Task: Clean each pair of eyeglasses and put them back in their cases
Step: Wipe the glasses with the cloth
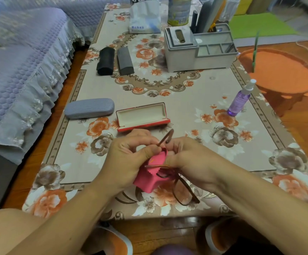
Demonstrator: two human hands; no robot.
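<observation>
I sit in a home living room; my low table [213, 85] wears a flowered cloth; a sofa [20, 57] under a quilted lilac cover with lace frill stands beside it; wooden floor [304, 126], a green mat [259, 24], a tissue box [179, 48].

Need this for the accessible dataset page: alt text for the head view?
Both hands, left hand and right hand, rub brown glasses with a pink cloth over a floral table; an open red case lies just beyond.
</observation>
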